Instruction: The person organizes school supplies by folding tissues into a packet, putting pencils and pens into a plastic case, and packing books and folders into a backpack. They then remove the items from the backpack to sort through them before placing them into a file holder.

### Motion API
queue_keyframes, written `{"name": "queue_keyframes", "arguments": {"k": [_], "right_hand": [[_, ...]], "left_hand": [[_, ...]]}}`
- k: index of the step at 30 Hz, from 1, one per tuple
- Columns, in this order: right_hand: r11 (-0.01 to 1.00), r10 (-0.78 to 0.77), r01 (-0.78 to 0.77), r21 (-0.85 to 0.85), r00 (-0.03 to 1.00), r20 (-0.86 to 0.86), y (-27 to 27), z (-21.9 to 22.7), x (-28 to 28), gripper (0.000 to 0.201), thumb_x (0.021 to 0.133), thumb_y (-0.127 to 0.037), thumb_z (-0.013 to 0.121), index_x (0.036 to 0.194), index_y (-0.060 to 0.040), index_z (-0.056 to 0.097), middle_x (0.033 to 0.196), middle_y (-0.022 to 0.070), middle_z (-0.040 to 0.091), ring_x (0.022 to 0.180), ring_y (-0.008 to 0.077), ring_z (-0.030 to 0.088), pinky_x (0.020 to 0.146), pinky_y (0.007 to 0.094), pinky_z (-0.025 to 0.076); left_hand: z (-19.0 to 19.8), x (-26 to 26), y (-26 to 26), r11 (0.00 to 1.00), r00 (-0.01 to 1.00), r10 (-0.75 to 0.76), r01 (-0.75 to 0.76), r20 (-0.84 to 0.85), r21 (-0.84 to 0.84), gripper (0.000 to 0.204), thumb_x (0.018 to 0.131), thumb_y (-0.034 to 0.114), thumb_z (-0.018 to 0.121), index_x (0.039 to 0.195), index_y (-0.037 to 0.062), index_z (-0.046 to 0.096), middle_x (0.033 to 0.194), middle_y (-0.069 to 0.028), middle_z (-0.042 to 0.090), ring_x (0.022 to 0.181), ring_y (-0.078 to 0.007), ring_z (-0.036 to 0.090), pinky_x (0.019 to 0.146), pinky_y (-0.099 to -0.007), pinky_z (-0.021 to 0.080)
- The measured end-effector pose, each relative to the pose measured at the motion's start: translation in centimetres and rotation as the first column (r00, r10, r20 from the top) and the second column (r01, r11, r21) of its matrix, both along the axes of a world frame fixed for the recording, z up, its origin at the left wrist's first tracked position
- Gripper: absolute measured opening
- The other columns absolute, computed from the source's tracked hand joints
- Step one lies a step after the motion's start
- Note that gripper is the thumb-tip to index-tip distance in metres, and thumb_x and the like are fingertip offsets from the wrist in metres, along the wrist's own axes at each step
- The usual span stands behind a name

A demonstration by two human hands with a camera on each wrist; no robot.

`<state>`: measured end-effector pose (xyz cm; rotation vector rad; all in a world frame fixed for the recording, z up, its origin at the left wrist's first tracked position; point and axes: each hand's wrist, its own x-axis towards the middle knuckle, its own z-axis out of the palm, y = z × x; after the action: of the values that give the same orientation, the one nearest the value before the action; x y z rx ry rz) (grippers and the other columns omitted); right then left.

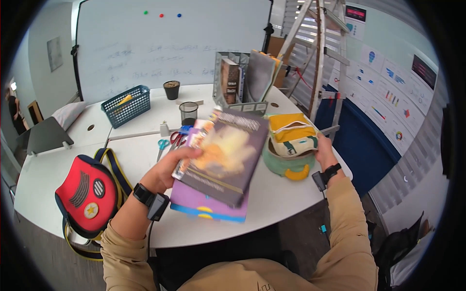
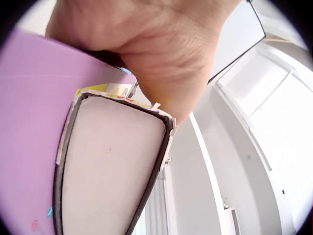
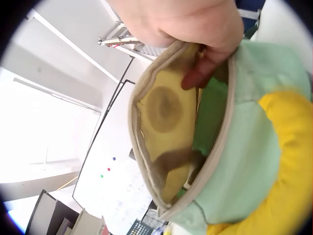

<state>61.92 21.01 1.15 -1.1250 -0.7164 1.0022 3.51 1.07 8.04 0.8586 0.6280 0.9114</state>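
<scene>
My left hand (image 1: 168, 167) grips a stack of books over the front of the table, its thumb lying across the top one. That thick dark book (image 1: 225, 160) has a pale flower-like picture on its cover and is blurred; its page block (image 2: 112, 156) faces the left wrist camera. Beneath it, a larger purple book (image 1: 187, 195) sticks out. My right hand (image 1: 325, 153) holds the rim of a small green and yellow bag (image 1: 281, 164) at the table's right side. The bag's zipped mouth (image 3: 220, 152) gapes, with a finger inside against the yellow lining.
A red backpack (image 1: 90, 199) with dark straps sits at the left table edge. Scissors (image 1: 163, 144) and a black mesh cup (image 1: 189, 112) lie behind the books. Farther back stand a teal basket (image 1: 127, 110), a plant pot (image 1: 171, 90) and a grey file holder (image 1: 242, 107). A ladder (image 1: 318, 63) rises behind.
</scene>
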Motion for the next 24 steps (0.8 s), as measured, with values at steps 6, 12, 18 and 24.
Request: {"name": "queue_keyframes", "arguments": {"k": [6, 12, 18, 24], "right_hand": [[0.960, -0.150, 0.273, 0.058, 0.329, 0.932, -8.3, 7.6, -3.5, 0.048, 0.113, -0.033, 0.072, 0.145, 0.0023, 0.068, 0.128, 0.0147, 0.080, 0.117, 0.0275, 0.078, 0.099, 0.0475, 0.063], [0.790, 0.373, -0.603, 0.115, 0.620, 0.690, -12.0, 7.2, -23.6, 0.052, 0.111, -0.035, 0.077, 0.146, 0.0023, 0.064, 0.136, 0.0151, 0.074, 0.127, 0.0224, 0.070, 0.107, 0.0423, 0.057], [0.620, 0.573, -0.784, 0.018, 0.469, 0.672, -11.9, 3.7, -37.4, 0.065, 0.111, -0.044, 0.079, 0.148, 0.0069, 0.062, 0.136, 0.0162, 0.076, 0.123, 0.0278, 0.074, 0.108, 0.0392, 0.058], [0.669, 0.671, -0.733, 0.122, 0.666, 0.326, -10.0, 1.6, -37.1, 0.063, 0.114, -0.039, 0.077, 0.151, 0.0086, 0.057, 0.142, 0.0141, 0.074, 0.124, 0.0179, 0.072, 0.108, 0.0350, 0.058]], "left_hand": [[-2.9, -6.5, 2.2, 0.923, 0.910, 0.367, -0.381, 0.192, 0.044, 0.070, 0.105, 0.039, 0.078, 0.159, -0.0019, 0.059, 0.150, -0.0202, 0.073, 0.132, -0.0325, 0.075, 0.118, -0.0454, 0.059], [-4.7, -7.7, 2.8, 0.863, 0.865, 0.490, -0.499, 0.110, 0.078, 0.071, 0.106, 0.041, 0.077, 0.161, 0.0001, 0.056, 0.152, -0.0184, 0.072, 0.134, -0.0303, 0.074, 0.119, -0.0448, 0.058], [-5.2, -6.0, 1.7, 0.833, 0.852, 0.515, -0.472, -0.093, 0.289, 0.063, 0.114, 0.037, 0.074, 0.159, -0.0010, 0.052, 0.146, -0.0133, 0.072, 0.132, -0.0234, 0.073, 0.109, -0.0380, 0.062], [-6.2, -7.2, 1.6, 0.761, 0.751, 0.644, -0.608, -0.149, 0.227, 0.062, 0.119, 0.049, 0.063, 0.154, -0.0012, 0.053, 0.142, -0.0131, 0.072, 0.125, -0.0207, 0.074, 0.105, -0.0370, 0.063]]}}
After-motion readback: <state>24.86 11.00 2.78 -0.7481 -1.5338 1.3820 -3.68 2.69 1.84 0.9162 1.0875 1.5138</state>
